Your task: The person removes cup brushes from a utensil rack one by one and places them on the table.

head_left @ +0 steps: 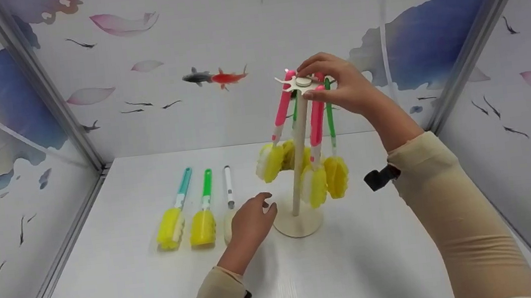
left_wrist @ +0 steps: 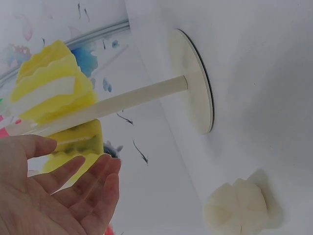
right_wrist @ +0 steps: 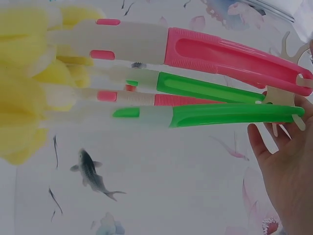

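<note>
A pale stand has a round base, an upright pole and a ring of hooks at its top. Sponge bottle brushes hang from the hooks: pink-handled brushes and green-handled brushes, their yellow sponge heads low. With thumb and fingers at opposite edges, my right hand grips the hooked top. My left hand is beside the pole, low and to its left, fingers loosely bent and holding nothing. In the left wrist view its fingertips overlap the hanging yellow sponges.
Left of the stand lie a teal-handled brush, a green-handled brush and a white-handled brush, whose pale sponge is partly hidden by my left hand. Patterned panels enclose the white table at the back and both sides.
</note>
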The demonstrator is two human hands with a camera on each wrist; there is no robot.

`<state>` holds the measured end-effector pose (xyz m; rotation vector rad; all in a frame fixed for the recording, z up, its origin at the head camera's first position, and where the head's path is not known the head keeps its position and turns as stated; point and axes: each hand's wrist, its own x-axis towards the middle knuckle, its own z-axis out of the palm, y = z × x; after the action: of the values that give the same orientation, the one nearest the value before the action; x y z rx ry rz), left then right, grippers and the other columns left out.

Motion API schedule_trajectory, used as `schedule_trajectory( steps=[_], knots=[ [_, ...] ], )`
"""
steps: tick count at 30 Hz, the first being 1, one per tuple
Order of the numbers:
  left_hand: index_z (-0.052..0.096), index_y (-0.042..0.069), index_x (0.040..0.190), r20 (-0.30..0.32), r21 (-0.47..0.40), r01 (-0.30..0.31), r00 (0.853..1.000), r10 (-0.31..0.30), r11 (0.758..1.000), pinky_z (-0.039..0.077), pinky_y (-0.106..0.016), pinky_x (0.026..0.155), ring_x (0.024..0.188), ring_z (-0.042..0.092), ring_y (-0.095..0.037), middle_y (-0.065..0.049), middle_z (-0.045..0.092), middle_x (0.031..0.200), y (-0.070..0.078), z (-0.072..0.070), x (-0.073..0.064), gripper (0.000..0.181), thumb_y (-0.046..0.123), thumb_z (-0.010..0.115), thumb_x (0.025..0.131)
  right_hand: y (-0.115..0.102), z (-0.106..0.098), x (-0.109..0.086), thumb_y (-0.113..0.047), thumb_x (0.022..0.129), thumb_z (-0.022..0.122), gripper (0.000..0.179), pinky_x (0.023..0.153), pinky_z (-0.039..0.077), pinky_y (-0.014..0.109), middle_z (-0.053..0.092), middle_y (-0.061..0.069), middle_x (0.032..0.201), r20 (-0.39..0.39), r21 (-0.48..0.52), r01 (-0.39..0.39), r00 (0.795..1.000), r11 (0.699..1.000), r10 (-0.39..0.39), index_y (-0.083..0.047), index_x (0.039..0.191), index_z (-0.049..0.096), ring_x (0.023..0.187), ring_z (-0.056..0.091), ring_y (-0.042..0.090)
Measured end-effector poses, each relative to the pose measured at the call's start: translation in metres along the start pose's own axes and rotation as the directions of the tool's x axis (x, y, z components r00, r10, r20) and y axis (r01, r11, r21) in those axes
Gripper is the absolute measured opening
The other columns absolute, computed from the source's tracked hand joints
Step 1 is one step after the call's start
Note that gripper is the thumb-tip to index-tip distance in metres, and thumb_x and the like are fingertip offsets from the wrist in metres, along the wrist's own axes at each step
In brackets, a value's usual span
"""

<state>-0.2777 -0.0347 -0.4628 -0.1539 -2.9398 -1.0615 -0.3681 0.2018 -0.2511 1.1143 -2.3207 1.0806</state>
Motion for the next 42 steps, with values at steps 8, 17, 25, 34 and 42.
schedule_trajectory(
  steps=[8,17,25,34,42],
  knots=[
    [0.062,0.015,0.129,0.001,-0.027,-0.002,1.0,0.002,1.0,0.051,-0.04,0.084,0.1,0.063,-0.023,-0.005,0.067,0.111,0.001,0.003,-0.001,0.037,0.032,0.056,0.097,-0.008,0.007,0.0,-0.033,0.085,0.074,0.038,0.095,0.047,0.036,0.056,0.002,0.123,-0.061,-0.098,-0.096,0.994,0.991,0.09,-0.007,0.112,0.067,0.116,0.046,0.016],
    [0.06,0.016,0.13,0.005,-0.039,-0.01,1.0,0.01,0.999,0.051,-0.039,0.084,0.097,0.062,-0.021,-0.004,0.066,0.112,0.0,0.004,-0.001,0.037,0.032,0.056,0.097,-0.018,0.015,-0.002,-0.047,0.084,0.072,0.049,0.092,0.05,0.034,0.053,0.002,0.124,-0.159,-0.164,-0.249,0.962,0.954,0.224,-0.009,0.114,0.061,0.117,0.044,0.016],
    [0.062,0.013,0.128,-0.04,-0.079,-0.072,0.997,0.069,0.994,0.052,-0.038,0.075,0.092,0.065,-0.02,-0.004,0.066,0.11,0.001,0.007,-0.001,0.035,0.028,0.057,0.096,-0.023,0.02,-0.003,-0.054,0.084,0.068,0.051,0.09,0.05,0.033,0.052,0.002,0.125,-0.224,-0.239,-0.319,0.937,0.917,0.268,-0.011,0.112,0.061,0.117,0.042,0.018],
    [0.057,0.013,0.132,-0.06,-0.17,-0.099,0.994,0.09,0.98,0.051,-0.04,0.08,0.097,0.064,-0.023,-0.007,0.065,0.116,0.008,0.013,0.004,0.039,0.027,0.057,0.096,-0.031,0.03,-0.001,-0.056,0.085,0.066,0.055,0.091,0.049,0.033,0.05,0.006,0.124,-0.301,-0.344,-0.417,0.898,0.841,0.322,-0.01,0.114,0.06,0.117,0.041,0.021],
    [0.052,0.012,0.137,-0.055,-0.285,-0.106,0.994,0.094,0.953,0.049,-0.042,0.086,0.105,0.061,-0.027,-0.009,0.061,0.123,0.015,0.022,0.008,0.043,0.024,0.058,0.096,-0.036,0.039,0.0,-0.061,0.084,0.064,0.06,0.09,0.049,0.03,0.052,0.006,0.119,-0.367,-0.401,-0.461,0.872,0.792,0.322,-0.011,0.116,0.061,0.112,0.043,0.02]
  ],
)
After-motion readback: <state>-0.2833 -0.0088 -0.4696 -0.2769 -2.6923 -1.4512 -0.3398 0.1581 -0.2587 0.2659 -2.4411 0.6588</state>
